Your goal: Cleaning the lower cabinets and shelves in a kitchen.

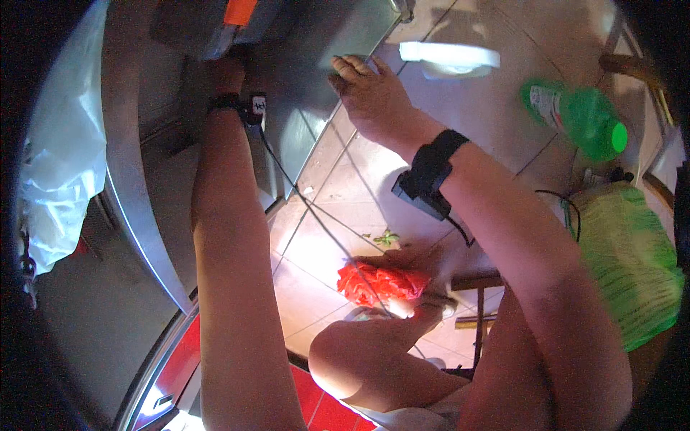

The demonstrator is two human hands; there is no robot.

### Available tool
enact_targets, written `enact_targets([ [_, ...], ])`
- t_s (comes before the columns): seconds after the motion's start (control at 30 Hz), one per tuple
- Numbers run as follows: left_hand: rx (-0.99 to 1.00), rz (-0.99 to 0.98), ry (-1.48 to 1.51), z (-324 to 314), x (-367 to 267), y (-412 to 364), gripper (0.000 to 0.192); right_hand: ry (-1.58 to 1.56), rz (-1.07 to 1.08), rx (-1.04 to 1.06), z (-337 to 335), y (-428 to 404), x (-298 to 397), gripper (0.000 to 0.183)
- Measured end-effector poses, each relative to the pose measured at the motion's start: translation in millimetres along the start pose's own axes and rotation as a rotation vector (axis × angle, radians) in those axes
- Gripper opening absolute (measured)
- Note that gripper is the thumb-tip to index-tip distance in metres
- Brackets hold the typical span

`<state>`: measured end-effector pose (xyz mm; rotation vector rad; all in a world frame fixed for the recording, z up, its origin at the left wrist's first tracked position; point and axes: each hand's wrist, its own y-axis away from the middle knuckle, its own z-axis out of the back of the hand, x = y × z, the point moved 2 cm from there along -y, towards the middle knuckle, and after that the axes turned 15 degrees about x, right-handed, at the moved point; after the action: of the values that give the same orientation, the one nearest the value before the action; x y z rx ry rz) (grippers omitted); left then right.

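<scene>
My left hand (223,75) reaches into a shadowed space at the upper left. Its fingers are too dark to make out. Just above it are a bright orange item (240,12) and a translucent piece (218,43); whether the hand grips either cannot be told. My right hand (369,94) is beside the edge of a shiny metal panel (307,126), fingers bent and a little apart, with nothing visible in it. Both wrists wear black straps with small devices, and a thin black cable (285,175) hangs from the left one.
Red crumpled plastic (377,283) and a green leaf scrap (386,237) lie on the tiled floor (302,253). At right are a green bottle (590,121), a green plastic bag (630,258) and wooden furniture parts (630,64). A white ring-shaped object (450,55) is at the top; a whitish plastic bag (70,161) hangs left.
</scene>
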<state>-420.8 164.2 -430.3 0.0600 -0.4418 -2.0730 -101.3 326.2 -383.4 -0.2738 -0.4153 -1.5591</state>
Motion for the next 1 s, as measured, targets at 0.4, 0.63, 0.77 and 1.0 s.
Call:
enact_targets([
  [0.4,0.071,0.244,-0.103,-46.8,85.9,90.9,0.035,-0.049,0.024,-0.18,-8.6,-4.4,-5.9,0.032],
  [0.63,-0.082,0.094,-0.088,-21.3,20.6,34.6,0.033,-0.067,0.12,-0.327,-18.1,-7.5,1.9,0.035],
  [0.77,-0.301,-0.035,-0.154,-21.7,-55.0,50.3,0.032,0.032,0.015,0.175,-5.4,-10.2,-2.4,0.062],
  [1.0,-0.278,-0.215,0.392,-43.8,-47.6,99.9,0.028,-0.029,-0.041,0.151,-10.1,-13.8,-2.0,0.052],
])
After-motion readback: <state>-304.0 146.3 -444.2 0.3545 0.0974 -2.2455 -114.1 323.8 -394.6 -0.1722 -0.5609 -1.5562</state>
